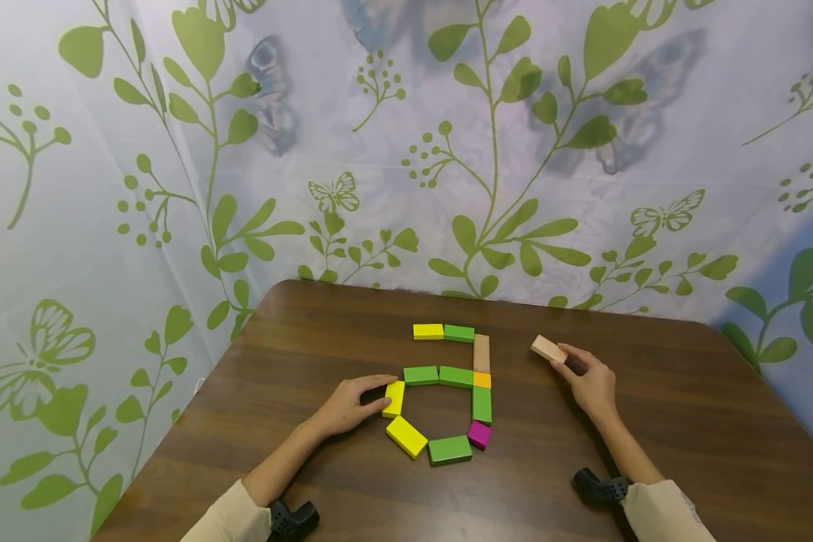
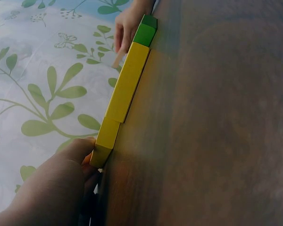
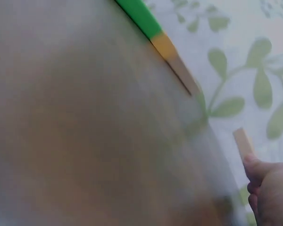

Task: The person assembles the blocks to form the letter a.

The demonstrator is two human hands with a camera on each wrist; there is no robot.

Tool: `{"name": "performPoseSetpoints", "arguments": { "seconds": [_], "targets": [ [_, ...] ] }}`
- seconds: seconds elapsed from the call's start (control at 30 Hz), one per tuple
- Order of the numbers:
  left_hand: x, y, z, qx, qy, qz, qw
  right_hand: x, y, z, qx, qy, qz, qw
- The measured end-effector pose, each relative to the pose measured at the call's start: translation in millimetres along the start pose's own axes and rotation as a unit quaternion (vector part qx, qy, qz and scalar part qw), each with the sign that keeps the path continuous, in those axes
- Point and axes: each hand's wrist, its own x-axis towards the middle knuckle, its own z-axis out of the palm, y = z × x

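Note:
My right hand (image 1: 592,384) pinches a plain wooden block (image 1: 549,348) by one end, off to the right of the block outline. In the right wrist view that block (image 3: 244,142) sticks out past the thumb. My left hand (image 1: 348,406) pinches an upright-lying yellow block (image 1: 394,399) on the outline's left side, index finger at its top end and thumb at its lower side. Below it, a second yellow block (image 1: 406,437) lies slanted. Green blocks (image 1: 421,376) form the loop's top, with another green block (image 1: 450,449) at the bottom.
The loop's right side holds a green block (image 1: 482,405), a small orange block (image 1: 482,380) and a magenta block (image 1: 479,434). A wooden block (image 1: 482,353) leads up to a top row of green (image 1: 459,333) and yellow (image 1: 428,331). The brown table (image 1: 352,324) meets a patterned cloth (image 1: 393,150).

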Motion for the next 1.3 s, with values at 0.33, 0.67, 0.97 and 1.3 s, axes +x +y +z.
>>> {"name": "performPoseSetpoints", "arguments": {
  "seconds": [0.33, 0.67, 0.97, 1.3],
  "targets": [
    [0.9, -1.1, 0.4, 0.001, 0.003, -0.003, 1.0000, -53.2, -46.8, -10.5, 0.081, -0.051, -0.009, 0.995],
    [0.0, 2.3, 1.6, -0.003, -0.004, 0.004, 1.0000, -103.2, -69.6, -15.6, 0.017, -0.098, -0.050, 0.994],
    [0.9, 1.7, 1.4, -0.001, -0.005, 0.000, 1.0000, -114.7, -75.9, -15.4, 0.010, -0.113, -0.076, 0.991],
    [0.7, -0.5, 1.3, -0.002, -0.001, -0.005, 1.0000, -112.3, -78.6, -13.1, -0.030, -0.120, -0.089, 0.988]
  ]
}}
